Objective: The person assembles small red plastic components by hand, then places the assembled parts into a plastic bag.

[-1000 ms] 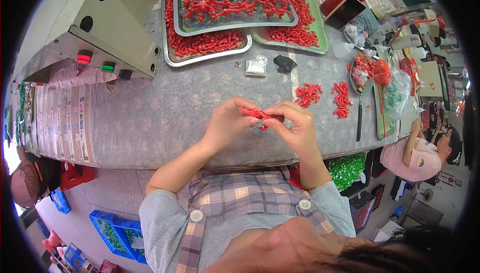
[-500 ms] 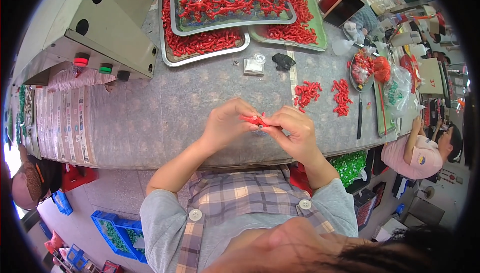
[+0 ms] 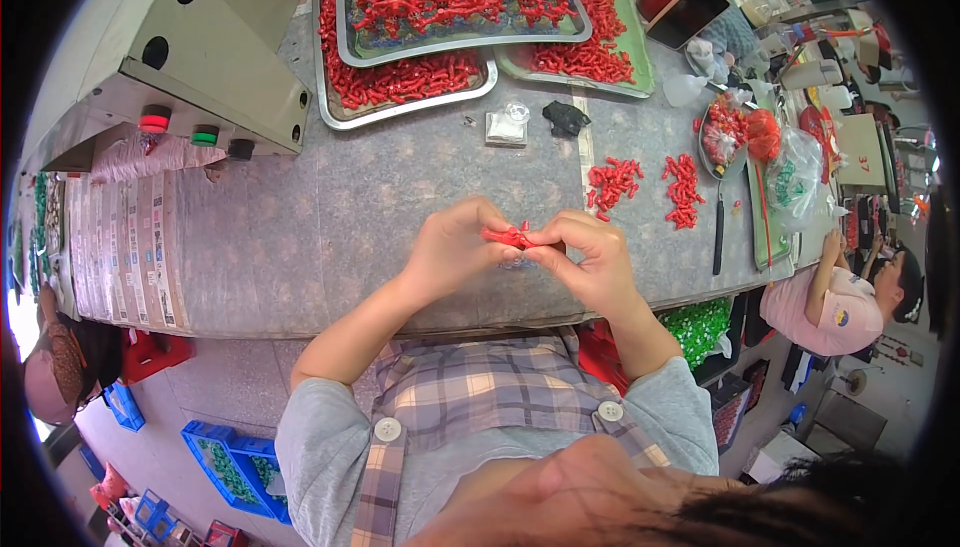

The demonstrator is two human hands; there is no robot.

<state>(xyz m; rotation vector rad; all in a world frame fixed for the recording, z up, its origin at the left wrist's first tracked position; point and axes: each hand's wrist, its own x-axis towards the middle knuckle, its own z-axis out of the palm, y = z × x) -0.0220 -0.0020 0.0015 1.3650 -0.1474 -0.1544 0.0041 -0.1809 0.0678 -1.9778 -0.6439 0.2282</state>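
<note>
Over the near part of the grey table, both my hands pinch a small red plastic piece between thumbs and fingertips. My left hand closes on its left end, my right hand on its right end. A bit of clear, bluish plastic shows just beneath the fingertips; fingers cover much of the piece, so its exact kind is hidden. Beyond my right hand lie two loose piles of small red pieces, a left pile and a right pile.
A metal tray of joined red figures overlaps another metal tray and a green tray of red pieces. A grey machine with buttons stands left. A black-handled scoop lies right. A co-worker sits far right.
My hands stay nearly in place, still gripping the red piece. Its visible part looks slightly turned between the fingertips. The whole view has shifted a little.
</note>
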